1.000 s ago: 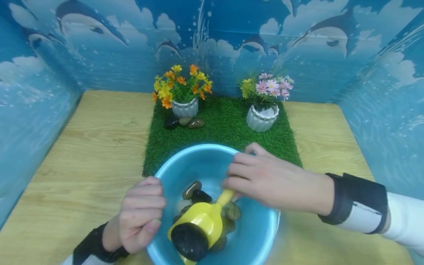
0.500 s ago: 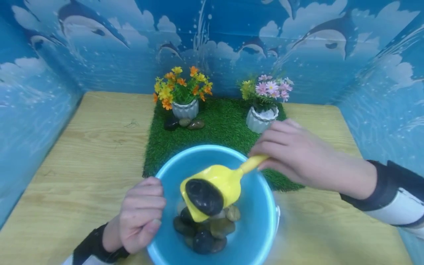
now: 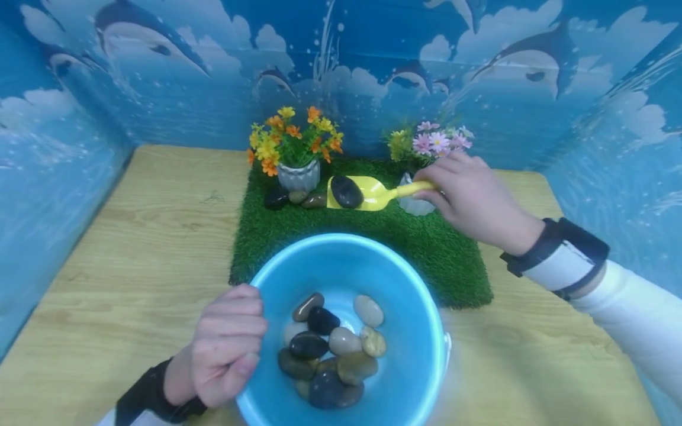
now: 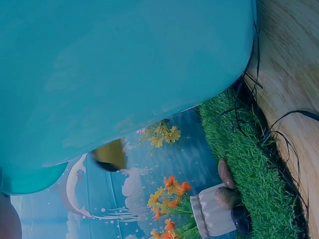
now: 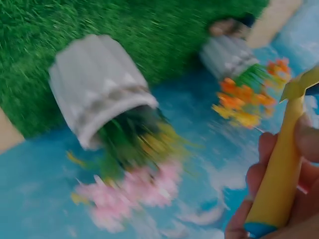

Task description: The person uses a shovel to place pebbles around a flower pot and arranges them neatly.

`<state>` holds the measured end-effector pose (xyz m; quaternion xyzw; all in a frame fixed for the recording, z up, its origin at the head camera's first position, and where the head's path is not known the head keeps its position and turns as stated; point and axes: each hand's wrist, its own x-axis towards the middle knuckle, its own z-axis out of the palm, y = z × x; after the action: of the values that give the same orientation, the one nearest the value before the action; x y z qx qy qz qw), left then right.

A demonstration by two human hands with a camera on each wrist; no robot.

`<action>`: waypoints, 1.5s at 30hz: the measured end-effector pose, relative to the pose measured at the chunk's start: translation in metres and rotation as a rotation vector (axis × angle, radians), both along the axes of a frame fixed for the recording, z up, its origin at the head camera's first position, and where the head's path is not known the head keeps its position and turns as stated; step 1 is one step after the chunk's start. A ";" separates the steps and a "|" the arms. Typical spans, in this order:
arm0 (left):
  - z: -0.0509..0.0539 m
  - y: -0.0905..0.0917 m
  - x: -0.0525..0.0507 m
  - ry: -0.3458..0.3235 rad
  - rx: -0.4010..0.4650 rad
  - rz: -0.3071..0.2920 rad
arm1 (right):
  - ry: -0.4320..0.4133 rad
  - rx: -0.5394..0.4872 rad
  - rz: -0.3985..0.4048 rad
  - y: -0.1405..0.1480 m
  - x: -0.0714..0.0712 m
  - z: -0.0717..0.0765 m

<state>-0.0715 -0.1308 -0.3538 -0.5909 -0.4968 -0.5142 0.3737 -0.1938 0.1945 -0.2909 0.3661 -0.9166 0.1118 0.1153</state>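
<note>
Turf below: right fingers curl round scoop.

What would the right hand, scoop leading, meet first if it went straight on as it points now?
The right hand points its yellow scoop toward the brown stone and the orange-flowered pot; likely one of those comes first. The scoop's height is unclear, so it might pass above them.

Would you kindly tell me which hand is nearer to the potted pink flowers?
Right: the right hand, holding the yellow scoop, partly covers the potted pink flowers in the head view; the left hand is farther off, leftward, at the blue bucket.
</note>
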 end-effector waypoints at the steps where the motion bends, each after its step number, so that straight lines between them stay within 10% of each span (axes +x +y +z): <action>1: 0.000 0.000 0.000 0.001 -0.001 -0.001 | -0.003 0.013 -0.024 -0.001 -0.006 -0.007; 10: 0.002 0.004 -0.001 0.020 0.005 -0.006 | 0.067 0.124 -0.174 -0.020 -0.041 -0.064; 22: 0.005 0.005 -0.001 0.013 0.001 -0.013 | 0.088 0.213 -0.181 -0.050 -0.060 -0.076; 37: 0.004 0.002 -0.003 0.018 0.011 -0.002 | 0.289 0.358 -0.115 -0.059 -0.056 -0.035; 45: 0.001 0.000 0.000 -0.002 -0.012 0.006 | 0.439 0.119 -0.050 -0.035 -0.008 0.024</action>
<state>-0.0715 -0.1313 -0.3532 -0.5909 -0.5021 -0.5108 0.3713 -0.2022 0.1592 -0.2672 0.3648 -0.8834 -0.0279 0.2929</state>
